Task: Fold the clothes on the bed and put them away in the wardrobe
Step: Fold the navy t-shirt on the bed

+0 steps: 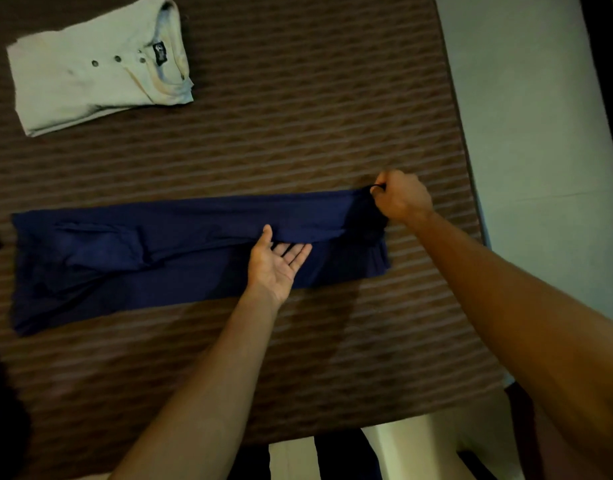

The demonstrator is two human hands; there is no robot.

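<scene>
Hands [403,199] on soft navy cloth strip [159,258], striped bed [298,116]

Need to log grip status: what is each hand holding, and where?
Right hand grips the navy garment at its far right corner. Left hand lies open, palm up, under its middle fold.

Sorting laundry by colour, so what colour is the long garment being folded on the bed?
Dark navy blue, plain; the long folded garment shows in the head view.

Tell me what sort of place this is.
Most likely a bedroom: a bed with a brown striped cover, a folded pale shirt lying on it, and a navy garment spread out with both hands on it.
</scene>
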